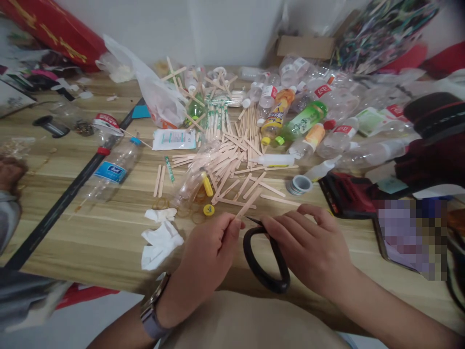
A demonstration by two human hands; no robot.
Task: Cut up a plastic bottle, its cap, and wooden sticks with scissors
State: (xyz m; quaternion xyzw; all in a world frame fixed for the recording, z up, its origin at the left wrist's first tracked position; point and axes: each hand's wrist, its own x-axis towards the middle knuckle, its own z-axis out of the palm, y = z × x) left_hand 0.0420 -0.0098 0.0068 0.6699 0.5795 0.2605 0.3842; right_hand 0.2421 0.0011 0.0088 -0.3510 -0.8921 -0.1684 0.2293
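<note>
Near the table's front edge, my left hand (212, 252) pinches a flat wooden craft stick (250, 202) that points up and to the right. Beside it, my right hand (308, 242) grips a pair of scissors (267, 261) with black loop handles. The dark tip of the scissors lies close to the lower end of the stick; whether they touch I cannot tell. A loose heap of craft sticks (232, 157) spreads out beyond my hands. A yellow bottle cap (209, 210) and a crumpled white tissue (162, 245) lie near my left hand.
Several plastic bottles (305, 118) crowd the back right. A red and black power tool (348, 191) and a phone (399, 242) lie at right. A bottle with a blue label (112, 172) lies at left, near another person's hand (10, 174). A grey tape roll (300, 184) sits mid-right.
</note>
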